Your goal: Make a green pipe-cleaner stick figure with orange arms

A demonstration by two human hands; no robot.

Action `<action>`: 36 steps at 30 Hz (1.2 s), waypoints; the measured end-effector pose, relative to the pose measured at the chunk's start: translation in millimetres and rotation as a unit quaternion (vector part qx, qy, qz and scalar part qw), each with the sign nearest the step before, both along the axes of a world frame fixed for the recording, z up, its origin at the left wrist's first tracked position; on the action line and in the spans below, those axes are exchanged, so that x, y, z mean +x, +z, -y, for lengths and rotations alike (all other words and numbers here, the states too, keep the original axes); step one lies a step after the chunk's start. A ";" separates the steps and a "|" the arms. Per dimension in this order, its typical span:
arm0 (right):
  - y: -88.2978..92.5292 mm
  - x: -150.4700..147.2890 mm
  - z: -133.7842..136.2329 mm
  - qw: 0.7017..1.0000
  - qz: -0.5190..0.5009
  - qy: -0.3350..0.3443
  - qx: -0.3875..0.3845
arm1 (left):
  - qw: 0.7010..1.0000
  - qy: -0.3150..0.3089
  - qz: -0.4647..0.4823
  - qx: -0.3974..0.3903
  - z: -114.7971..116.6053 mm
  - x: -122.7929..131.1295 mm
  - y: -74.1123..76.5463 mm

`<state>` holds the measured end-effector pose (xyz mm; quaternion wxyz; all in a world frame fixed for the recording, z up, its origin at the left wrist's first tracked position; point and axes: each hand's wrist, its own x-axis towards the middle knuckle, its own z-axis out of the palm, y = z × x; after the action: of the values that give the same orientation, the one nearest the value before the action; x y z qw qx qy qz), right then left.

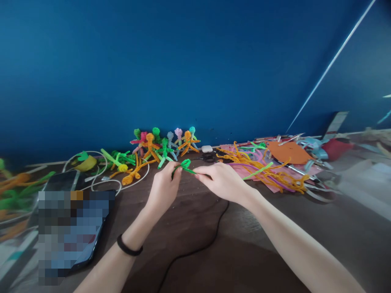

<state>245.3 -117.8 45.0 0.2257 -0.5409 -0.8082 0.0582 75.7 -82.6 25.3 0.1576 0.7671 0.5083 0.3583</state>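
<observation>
Between my two hands, over the middle of the dark table, is a green pipe cleaner (185, 164) with a looped, coiled part on top. My left hand (166, 181) pinches it at the coil from the left. With thumb and forefinger, my right hand (221, 179) grips its straight end, which points right. Behind them stand several finished pipe-cleaner figures (149, 144) in orange, green, pink and blue, lined up along the blue wall. Loose orange pipe cleaners (271, 175) lie in a pile to the right of my right hand.
A phone or tablet (104, 228) with a blurred-out screen lies at left, near a white cable (122, 188). A black cord (217, 232) crosses the table in front. A white earbud case (207, 149) sits by the wall, and orange sheet material (288, 152) tops the right-hand pile.
</observation>
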 end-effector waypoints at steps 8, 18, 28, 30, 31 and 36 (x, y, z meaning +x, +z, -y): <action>0.1 0.7 -0.7 1.000 0.011 -0.006 0.021 | 0.999 -0.013 -0.015 -0.032 1.0 1.8 0.5; -3.3 2.5 -5.0 0.997 -0.015 0.018 0.076 | 0.994 -0.065 -0.055 -0.071 3.4 4.0 1.9; -2.9 3.2 -5.4 0.996 -0.079 0.019 0.033 | 0.994 -0.089 0.002 -0.070 4.7 2.4 2.7; -2.9 2.3 -5.7 0.995 -0.087 0.028 0.030 | 0.995 -0.081 0.011 -0.061 6.1 2.8 2.3; -2.9 1.8 -5.8 0.995 -0.090 0.034 0.031 | 0.995 -0.076 0.015 -0.060 6.8 3.2 2.2; -2.4 0.9 -6.3 0.994 -0.092 0.042 0.047 | 0.994 -0.067 0.045 -0.073 8.3 4.7 2.2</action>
<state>246.2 -111.5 42.6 0.3223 -0.4878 -0.8074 0.0789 80.4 -90.9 27.5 0.2599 0.7690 0.4727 0.3431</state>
